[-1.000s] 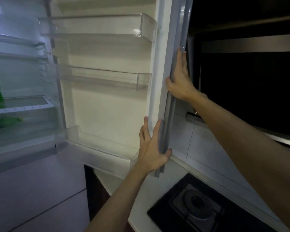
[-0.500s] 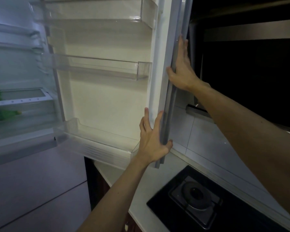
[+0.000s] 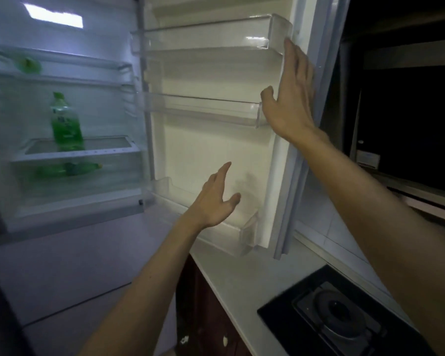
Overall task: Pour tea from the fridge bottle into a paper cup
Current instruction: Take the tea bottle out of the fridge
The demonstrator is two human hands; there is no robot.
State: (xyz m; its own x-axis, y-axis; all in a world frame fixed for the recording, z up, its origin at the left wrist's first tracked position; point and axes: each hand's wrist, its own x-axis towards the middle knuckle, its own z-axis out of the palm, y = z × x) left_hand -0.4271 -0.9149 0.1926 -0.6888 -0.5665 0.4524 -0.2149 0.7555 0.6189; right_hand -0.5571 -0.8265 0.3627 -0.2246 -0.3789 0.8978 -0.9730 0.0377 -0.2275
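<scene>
Green bottle [image 3: 66, 122] stands upright on the fridge shelf [image 3: 108, 151], well left of both hands, long axis vertical; 2nd bottle [image 3: 72, 168] lies flat 1 level below. Your left hand [image 3: 215, 201] is nearer, fingers spread, holding nothing. Right hand [image 3: 292, 98]: fingers straight, together, flat on fridge door [image 3: 216, 150] edge. Vs 0.5 s ago, left has quit the door edge.

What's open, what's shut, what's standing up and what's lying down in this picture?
Fridge door, wide open.
Fridge light, on.
Tall green bottle, standing upright on a shelf.
Other green bottle, lying on its side one shelf down.
Door shelves, nothing in them.
Left hand, open, holding nothing.
Right hand, open, fingers straight by the door's edge.
Stove burner, no flame.
</scene>
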